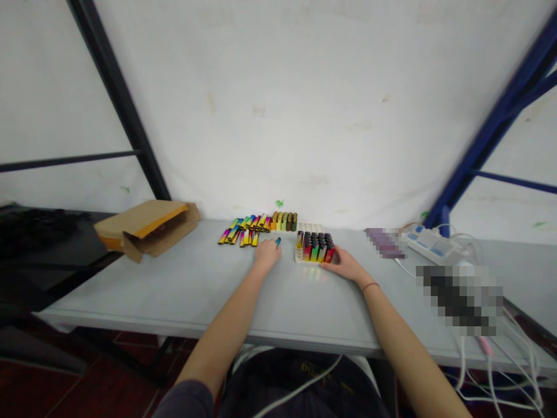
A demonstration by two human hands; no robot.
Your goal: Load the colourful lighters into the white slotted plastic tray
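Just right of a spread of loose, multicoloured lighters [250, 222], my left hand [267, 255] is closed around a small item with a blue end [278, 241], apparently a lighter. My right hand [344, 265] grips the right side of a white lighter tray [299, 259], with the thumb along its front edge. Rows of upright lighters [317, 247] with black tops fill most of that tray, while slots at its left front are bare. My left fingers are partly hidden behind the hand.
Behind stand a block of gold-topped lighters [284, 221] and another white tray [311, 227] against the wall. An open cardboard box [145, 226] lies at left. On the right are a power strip [435, 245], white cables [533, 360] and pixelated items.
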